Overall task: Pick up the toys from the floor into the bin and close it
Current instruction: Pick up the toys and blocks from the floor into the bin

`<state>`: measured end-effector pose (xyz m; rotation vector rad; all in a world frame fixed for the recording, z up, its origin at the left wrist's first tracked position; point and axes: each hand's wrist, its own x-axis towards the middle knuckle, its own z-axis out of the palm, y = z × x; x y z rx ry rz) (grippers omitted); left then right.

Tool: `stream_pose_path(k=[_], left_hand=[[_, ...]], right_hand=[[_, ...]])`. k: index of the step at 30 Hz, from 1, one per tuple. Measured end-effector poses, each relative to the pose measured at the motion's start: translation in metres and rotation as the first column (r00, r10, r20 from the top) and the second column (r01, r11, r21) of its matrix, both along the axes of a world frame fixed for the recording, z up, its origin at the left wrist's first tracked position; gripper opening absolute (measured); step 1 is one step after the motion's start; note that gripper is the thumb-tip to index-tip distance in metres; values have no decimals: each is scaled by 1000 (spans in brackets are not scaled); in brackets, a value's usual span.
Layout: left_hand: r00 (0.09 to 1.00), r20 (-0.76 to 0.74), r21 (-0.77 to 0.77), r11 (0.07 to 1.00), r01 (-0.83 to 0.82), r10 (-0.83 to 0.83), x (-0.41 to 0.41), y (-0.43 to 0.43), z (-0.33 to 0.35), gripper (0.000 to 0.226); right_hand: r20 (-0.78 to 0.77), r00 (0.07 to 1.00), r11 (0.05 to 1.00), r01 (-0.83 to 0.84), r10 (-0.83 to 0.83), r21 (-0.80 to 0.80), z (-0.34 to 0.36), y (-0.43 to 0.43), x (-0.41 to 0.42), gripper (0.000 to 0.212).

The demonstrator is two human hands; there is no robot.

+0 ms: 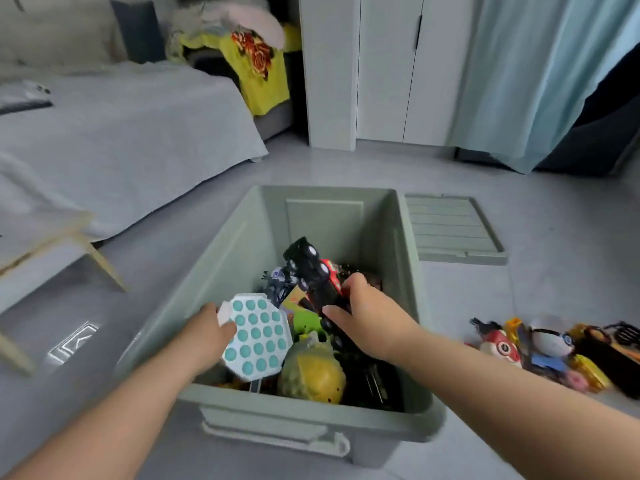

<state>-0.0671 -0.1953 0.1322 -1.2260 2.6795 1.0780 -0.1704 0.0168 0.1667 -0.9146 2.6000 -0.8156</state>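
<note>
– Over the open bin [381, 434], both of your hands are loaded. What's in them?
– Your left hand [204, 332] pinches the bubble-pop board [258, 336] by its left edge, thumb on top and fingers clamped on it from below. The board hangs tilted above the bin's near left corner. Your right hand [360, 317] has its fingers curled tight round one end of the black-and-red toy truck [313, 271], above the middle of the bin. The truck's other end points up toward the far wall.

– Why those grips?
– My read is that the edge pinch lets the board drop flat onto the heap. Gripped by one end, the truck can go nose-first into the free space at the far side.

– What's in the bin?
– It's partly full, and the far wall shows bare above the heap. A yellow-green soft toy [311, 374] sits by the near wall, with dark pieces along the right wall. A blue-and-white figure [282, 280] lies under the truck. The smaller bits are too blurred to name.

– What's left?
– A pile of toys [554, 351] lies on the floor [502, 299], off the bin's near right corner and apart from it. The lid [450, 230] lies flat on the floor just beside the far right corner and isn't on yet. Release both toys first, clear the pile, then fit the lid.
</note>
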Motion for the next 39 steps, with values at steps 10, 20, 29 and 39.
stream_pose_path(k=[10, 20, 29, 39], left_hand=[[926, 369, 18, 997, 79, -80, -34, 4, -20, 88], [983, -3, 113, 976, 185, -185, -52, 61, 20, 62], [599, -486, 63, 658, 751, -637, -118, 328, 57, 29], [701, -89, 673, 476, 566, -707, -104, 542, -98, 22]], right_hand=[[62, 995, 904, 40, -74, 425, -50, -23, -24, 59], [-209, 967, 972, -179, 145, -152, 10, 102, 16, 38], [39, 907, 907, 420, -418, -26, -75, 367, 47, 28], [211, 477, 507, 853, -853, 123, -187, 522, 105, 28]])
